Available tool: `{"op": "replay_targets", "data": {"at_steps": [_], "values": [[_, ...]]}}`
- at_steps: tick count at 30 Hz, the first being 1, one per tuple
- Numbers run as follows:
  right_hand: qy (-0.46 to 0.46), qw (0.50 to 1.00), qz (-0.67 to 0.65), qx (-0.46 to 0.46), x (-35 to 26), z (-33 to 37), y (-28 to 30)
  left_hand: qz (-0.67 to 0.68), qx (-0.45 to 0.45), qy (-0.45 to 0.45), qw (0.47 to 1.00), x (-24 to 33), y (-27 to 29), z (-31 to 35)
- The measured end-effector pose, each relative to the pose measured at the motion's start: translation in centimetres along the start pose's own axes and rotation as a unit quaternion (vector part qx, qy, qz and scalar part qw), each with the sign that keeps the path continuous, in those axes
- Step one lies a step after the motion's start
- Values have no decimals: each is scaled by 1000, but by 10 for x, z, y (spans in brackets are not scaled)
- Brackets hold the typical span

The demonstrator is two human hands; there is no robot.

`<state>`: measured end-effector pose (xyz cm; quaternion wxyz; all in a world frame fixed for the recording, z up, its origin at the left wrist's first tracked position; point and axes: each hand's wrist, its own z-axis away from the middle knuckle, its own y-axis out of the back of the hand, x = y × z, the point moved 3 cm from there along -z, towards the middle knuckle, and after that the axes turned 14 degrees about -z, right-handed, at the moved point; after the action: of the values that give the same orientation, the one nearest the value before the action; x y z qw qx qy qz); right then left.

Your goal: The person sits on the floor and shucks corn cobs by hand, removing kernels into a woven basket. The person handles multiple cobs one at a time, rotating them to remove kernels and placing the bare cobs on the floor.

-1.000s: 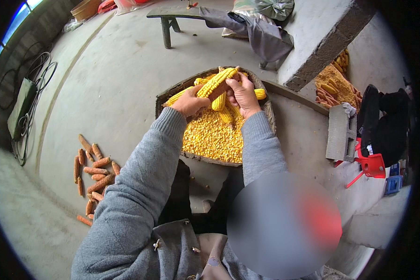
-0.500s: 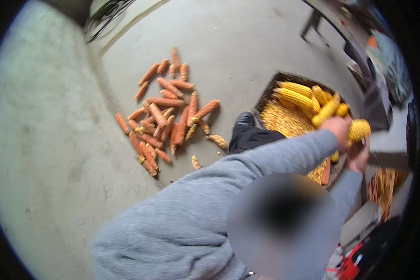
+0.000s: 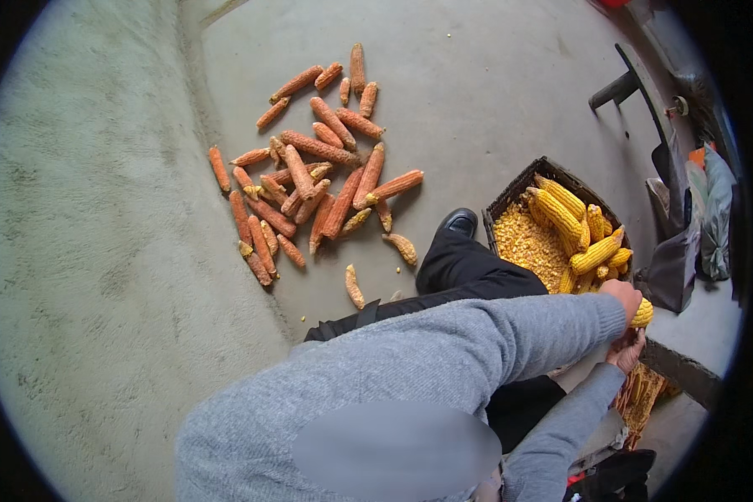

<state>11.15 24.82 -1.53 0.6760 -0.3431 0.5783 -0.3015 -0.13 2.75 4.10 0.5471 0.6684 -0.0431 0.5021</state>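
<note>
A yellow ear of corn [image 3: 642,314] is held at the near right edge of the crate, only its end showing between my hands. My left hand [image 3: 622,299] wraps it from the far side, fingers closed. Below, my right hand [image 3: 626,350] grips the same ear, its fingers partly hidden. Just beyond my hands is a dark crate [image 3: 510,194] with loose yellow kernels [image 3: 527,243] on its left side. Several unshelled ears of corn [image 3: 559,216] lie piled on its right side.
Several bare reddish cobs [image 3: 314,146] are scattered over the grey floor to the left. My dark shoe [image 3: 460,222] stands beside the crate. A dark bar [image 3: 682,372] lies right of my hands, and plastic bags [image 3: 717,217] are at the far right.
The view has shifted, and the crate appears lower. Both hands still grip the ear, which is now more covered by them and seen lower, past the piled ears.
</note>
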Motion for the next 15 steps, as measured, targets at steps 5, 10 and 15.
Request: {"op": "replay_targets", "data": {"at_steps": [5,10,15], "values": [[226,890,161,362,13,1,9,-20,22,3,1000,1,-10,-5],[211,865,151,429,28,0,-55,-28,-38,-42,998,5,13,12],[253,885,193,339,31,-24,-91,-131,-47,-13,990,4,22,7]]}}
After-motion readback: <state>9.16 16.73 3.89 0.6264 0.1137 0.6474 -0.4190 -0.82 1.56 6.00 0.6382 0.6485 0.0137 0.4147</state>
